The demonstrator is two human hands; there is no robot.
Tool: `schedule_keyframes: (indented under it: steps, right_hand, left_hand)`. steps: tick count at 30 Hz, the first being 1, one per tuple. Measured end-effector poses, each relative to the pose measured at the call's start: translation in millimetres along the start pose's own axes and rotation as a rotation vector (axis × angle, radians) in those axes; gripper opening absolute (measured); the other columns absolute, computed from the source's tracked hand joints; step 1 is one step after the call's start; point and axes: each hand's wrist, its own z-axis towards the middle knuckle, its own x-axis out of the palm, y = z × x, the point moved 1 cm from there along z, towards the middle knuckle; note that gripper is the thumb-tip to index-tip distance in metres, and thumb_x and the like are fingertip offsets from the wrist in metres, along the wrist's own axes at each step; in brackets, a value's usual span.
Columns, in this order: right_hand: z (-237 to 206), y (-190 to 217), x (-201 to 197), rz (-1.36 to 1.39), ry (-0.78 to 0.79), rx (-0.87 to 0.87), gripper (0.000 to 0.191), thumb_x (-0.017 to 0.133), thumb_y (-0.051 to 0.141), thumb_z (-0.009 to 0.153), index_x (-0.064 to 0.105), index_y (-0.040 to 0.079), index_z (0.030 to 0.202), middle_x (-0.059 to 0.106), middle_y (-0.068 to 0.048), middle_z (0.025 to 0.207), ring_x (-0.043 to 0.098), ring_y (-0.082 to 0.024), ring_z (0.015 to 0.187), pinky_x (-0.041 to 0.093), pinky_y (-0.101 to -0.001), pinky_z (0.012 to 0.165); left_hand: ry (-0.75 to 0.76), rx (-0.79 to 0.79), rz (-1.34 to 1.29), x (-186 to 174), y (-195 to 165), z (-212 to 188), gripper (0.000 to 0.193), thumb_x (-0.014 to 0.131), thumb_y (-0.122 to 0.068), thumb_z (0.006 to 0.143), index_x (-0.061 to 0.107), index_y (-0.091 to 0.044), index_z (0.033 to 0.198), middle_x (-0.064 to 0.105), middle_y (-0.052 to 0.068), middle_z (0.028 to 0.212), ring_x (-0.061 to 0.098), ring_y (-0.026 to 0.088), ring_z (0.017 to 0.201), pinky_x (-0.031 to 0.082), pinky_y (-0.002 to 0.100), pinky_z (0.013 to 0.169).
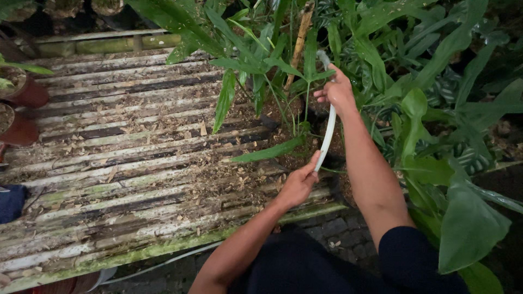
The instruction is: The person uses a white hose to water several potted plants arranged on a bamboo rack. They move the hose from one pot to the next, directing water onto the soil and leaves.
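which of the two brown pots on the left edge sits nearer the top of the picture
The upper brown pot, beside a narrow green leaf. The lower brown pot sits below it, closer to the dark blue cloth.

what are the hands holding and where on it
Both hands hold a white hose: the right hand grips near its upper end, the left hand its lower part.
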Motion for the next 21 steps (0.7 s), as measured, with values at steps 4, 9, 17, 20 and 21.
schedule_keyframes:
  steps: [4, 9, 17, 20, 21]
  right_hand:
    - [0.5, -1.3, 0.8, 0.023, 0.007, 0.010, 0.080, 0.040, -0.015, 0.087, 0.029, 0.011, 0.162, 0.043, -0.022, 0.157, 0.075, -0.022, 0.076, 0.061, -0.0305, 0.056]
    - [0.8, -2.4, 1.5, 0.011, 0.010, -0.021, 0.081, 0.039, -0.016, 0.085, 0.030, 0.009, 0.162, 0.042, -0.021, 0.159, 0.075, -0.022, 0.075, 0.061, -0.0305, 0.057]
    - [1.3, -3.5, 0.4, 0.035, 0.030, -0.016, 0.081, 0.038, -0.015, 0.086, 0.029, 0.009, 0.162, 0.044, -0.022, 0.158, 0.075, -0.022, 0.076, 0.062, -0.0291, 0.057]
    - [1.4, -4.1, 0.8, 0.035, 0.027, -0.020, 0.081, 0.038, -0.015, 0.086, 0.029, 0.009, 0.162, 0.045, -0.023, 0.158, 0.075, -0.021, 0.077, 0.061, -0.0288, 0.057]
    - [1.0, -4.1, 0.6, 0.034, 0.022, -0.021, 0.081, 0.038, -0.015, 0.086, 0.029, 0.009, 0.162, 0.045, -0.023, 0.158, 0.075, -0.021, 0.077, 0.061, -0.0289, 0.057]
  left_hand:
    - [-0.027, 0.056, 0.012, 0.6, 1.2, -1.8, 0.064, 0.047, -0.021, 0.107, 0.025, -0.038, 0.165, 0.065, 0.005, 0.092, 0.058, 0.018, 0.084, 0.049, 0.033, 0.083]
    - [-0.028, 0.069, 0.009, 0.4, 1.7, -2.4, 0.064, 0.047, -0.021, 0.107, 0.025, -0.038, 0.165, 0.065, 0.006, 0.092, 0.059, 0.019, 0.084, 0.050, 0.034, 0.084]
    - [-0.026, 0.069, -0.011, 0.6, 2.6, -2.8, 0.064, 0.047, -0.021, 0.107, 0.025, -0.039, 0.164, 0.064, 0.005, 0.092, 0.059, 0.018, 0.083, 0.051, 0.034, 0.081]
    - [-0.035, 0.072, -0.012, 1.1, 6.9, -0.7, 0.064, 0.048, -0.021, 0.107, 0.026, -0.039, 0.164, 0.064, 0.005, 0.092, 0.058, 0.018, 0.082, 0.051, 0.034, 0.080]
    - [-0.046, 0.080, -0.011, 2.1, 8.3, -0.1, 0.064, 0.048, -0.021, 0.107, 0.027, -0.039, 0.164, 0.065, 0.005, 0.092, 0.058, 0.017, 0.082, 0.051, 0.034, 0.080]
